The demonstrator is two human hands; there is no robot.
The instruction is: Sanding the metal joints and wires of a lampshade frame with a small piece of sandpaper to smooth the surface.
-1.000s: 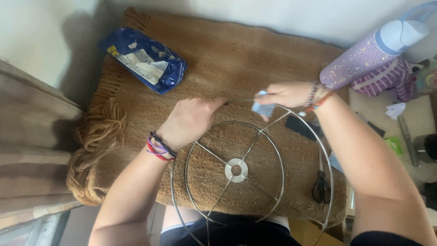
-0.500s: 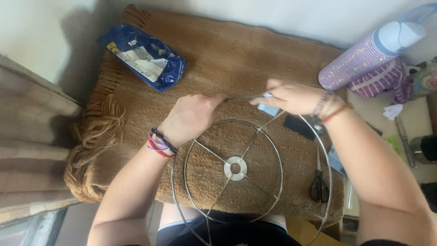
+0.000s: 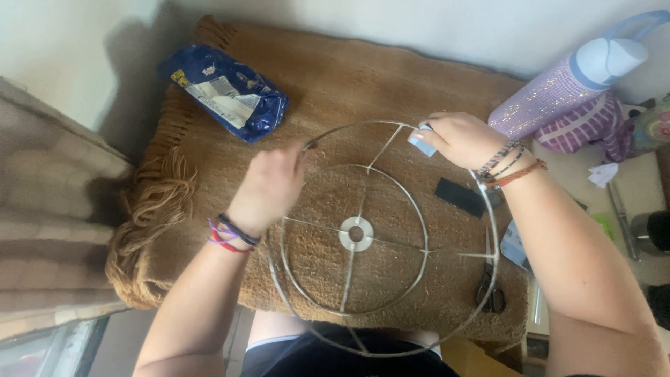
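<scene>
Apparently I'm early on: my left hand (image 3: pixel 269 187) pinches the wire frame's (image 3: pixel 382 237) bare rim, my right hand (image 3: pixel 462 139) grips a pale blue strip (image 3: pixel 421 142) against it.

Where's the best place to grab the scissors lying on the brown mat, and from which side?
Probably by the dark loop handles of the scissors, at the end nearest the person. They lie flat on the brown mat, blades pointing away, partly under the outer ring of the wire frame. Come from the near right edge, below the right hand, so the frame isn't snagged.
</scene>
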